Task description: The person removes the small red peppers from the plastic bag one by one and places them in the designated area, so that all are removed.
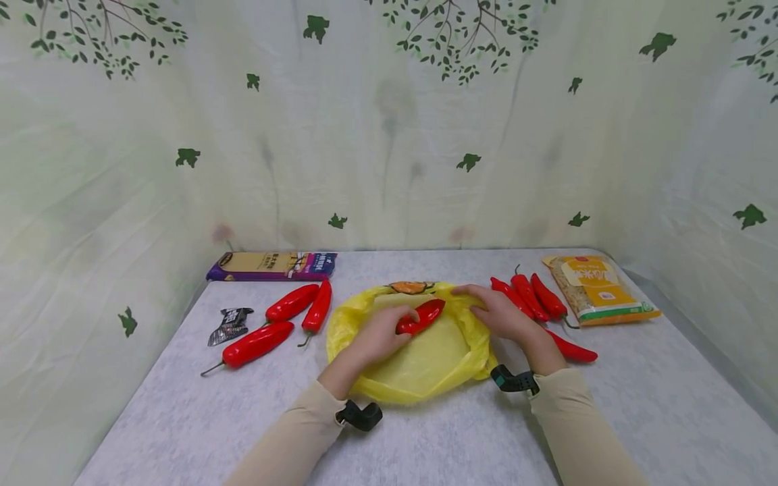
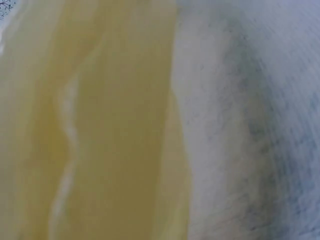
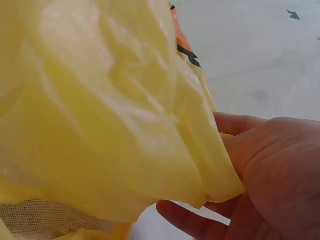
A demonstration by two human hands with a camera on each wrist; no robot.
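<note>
A yellow plastic bag [image 1: 419,391] lies with its mouth spread wide in the middle of the table. My left hand [image 1: 379,334] reaches over the mouth and grips a red chili pepper [image 1: 430,312] by its near end. My right hand [image 1: 498,312] holds the bag's right rim, and in the right wrist view the thumb and fingers sit on either side of the bag's edge [image 3: 220,170]. Only blurred yellow plastic [image 2: 115,125] and tabletop fill the left wrist view. Low in the right wrist view, a brownish woven surface [image 3: 45,220] shows beside the bag.
Left of the bag lie three red chili peppers [image 1: 255,344] and a small black wrapped packet [image 1: 230,326]. Behind them is a long purple and tan package [image 1: 273,266]. On the right are several more chili peppers [image 1: 548,297] and an orange-yellow food bag [image 1: 602,287].
</note>
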